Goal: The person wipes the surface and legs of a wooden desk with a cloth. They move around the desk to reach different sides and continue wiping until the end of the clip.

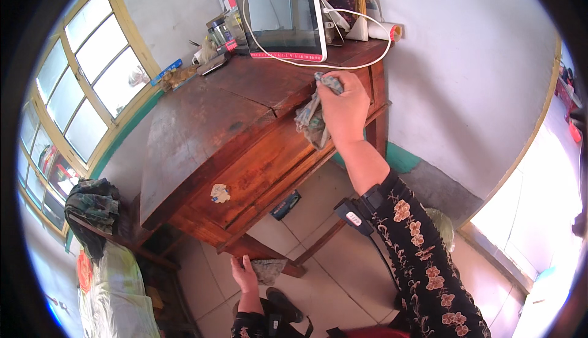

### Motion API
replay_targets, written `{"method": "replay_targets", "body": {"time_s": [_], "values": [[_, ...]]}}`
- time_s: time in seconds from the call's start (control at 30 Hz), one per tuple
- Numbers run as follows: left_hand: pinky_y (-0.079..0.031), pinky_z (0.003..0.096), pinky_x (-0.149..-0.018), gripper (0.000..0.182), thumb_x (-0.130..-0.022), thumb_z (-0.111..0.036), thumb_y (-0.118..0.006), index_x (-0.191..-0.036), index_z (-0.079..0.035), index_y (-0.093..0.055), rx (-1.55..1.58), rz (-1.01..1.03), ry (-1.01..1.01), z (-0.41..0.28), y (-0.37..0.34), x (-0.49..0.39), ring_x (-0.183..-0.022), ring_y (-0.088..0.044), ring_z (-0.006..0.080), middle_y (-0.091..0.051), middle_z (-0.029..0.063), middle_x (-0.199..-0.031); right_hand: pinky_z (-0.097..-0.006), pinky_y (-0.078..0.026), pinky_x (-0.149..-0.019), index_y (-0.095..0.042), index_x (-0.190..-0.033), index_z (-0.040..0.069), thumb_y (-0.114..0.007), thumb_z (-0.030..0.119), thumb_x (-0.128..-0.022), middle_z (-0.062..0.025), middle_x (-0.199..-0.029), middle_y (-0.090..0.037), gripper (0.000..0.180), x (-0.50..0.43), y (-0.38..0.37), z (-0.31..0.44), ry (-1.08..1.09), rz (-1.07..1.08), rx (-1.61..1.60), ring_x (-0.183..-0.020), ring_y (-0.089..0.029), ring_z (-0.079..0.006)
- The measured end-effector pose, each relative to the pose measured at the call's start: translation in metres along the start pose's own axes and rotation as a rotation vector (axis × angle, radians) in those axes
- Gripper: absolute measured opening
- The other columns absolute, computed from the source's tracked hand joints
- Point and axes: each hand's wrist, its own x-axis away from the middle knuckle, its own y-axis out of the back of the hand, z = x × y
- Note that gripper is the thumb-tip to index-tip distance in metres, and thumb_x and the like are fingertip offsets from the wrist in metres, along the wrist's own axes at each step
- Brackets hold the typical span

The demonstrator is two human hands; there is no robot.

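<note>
My right hand [345, 104] pinches a crumpled, patterned grey cloth [314, 122] at the front edge of a dark reddish-brown wooden desk [202, 113]. Part of the cloth hangs down over the drawer front [257, 163]. Lower down, my left hand [245, 276] is below the desk's near corner, by a wooden leg [294, 269]. A second greyish cloth [268, 271] juts out from beside its thumb and appears held; the fingers' grip is partly hidden. A torn pale sticker [220, 193] clings to the drawer front.
A white-framed screen or mirror [285, 21] stands on the desk, a white cable [340, 67] looping over the edge. Jars [223, 30] and small items crowd the window side. At left, a camouflage garment [94, 209] lies above plastic-covered goods [117, 287]. A dark blue box [285, 205] sits beneath the desk.
</note>
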Motion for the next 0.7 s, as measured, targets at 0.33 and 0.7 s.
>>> {"method": "replay_targets", "body": {"time_s": [0.33,0.7], "values": [[-0.048,0.0338,-0.086,0.038,-0.098,-0.021,-0.061,-0.123,0.006,-0.053,0.120,0.036,-0.032,-0.007,0.004,0.002,-0.096,-0.059,0.0235,-0.063,0.0170,-0.107,-0.0319,-0.051,-0.071,-0.071,-0.092,0.000,-0.073,0.011,-0.081,-0.0110,-0.080,-0.069,0.016,-0.021,0.006,-0.017,-0.171,-0.114,0.065,-0.073,-0.063,-0.0167],[-0.047,0.0332,-0.087,0.034,-0.098,-0.020,-0.060,-0.120,0.005,-0.053,0.200,0.070,0.020,-0.006,0.003,-0.001,-0.095,-0.059,0.0211,-0.063,0.0138,-0.107,-0.0381,-0.052,-0.079,-0.069,-0.089,0.004,-0.072,0.006,-0.073,-0.0137,-0.092,-0.067,0.016,0.032,0.002,0.001,0.205,0.173,0.060,-0.087,-0.065,-0.0312]]}}
